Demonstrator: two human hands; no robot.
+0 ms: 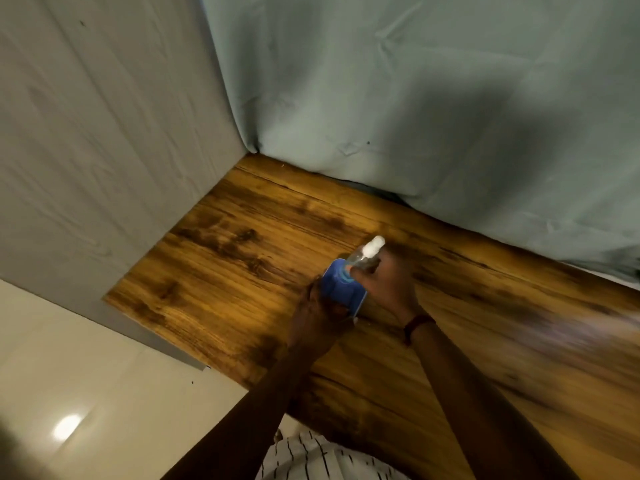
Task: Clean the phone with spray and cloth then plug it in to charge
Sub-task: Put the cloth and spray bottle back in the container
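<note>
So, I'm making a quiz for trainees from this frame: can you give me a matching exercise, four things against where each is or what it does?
Things:
1. blue-cased phone
2. small clear spray bottle with white nozzle
3. dark red wristband
4. pale grey-green draped fabric

Places or states:
A. on the right wrist
B. hanging behind the wooden table
C. held by the left hand
D. gripped in the right hand

Pairs: 1-C, 2-D, 3-A, 4-B

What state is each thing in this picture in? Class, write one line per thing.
Phone: blue screen lit, held above the table.
Spray bottle: held, white nozzle end up, tilted.
Left hand: gripping the phone.
Right hand: gripping the bottle.
Wooden table: bare here.
</note>
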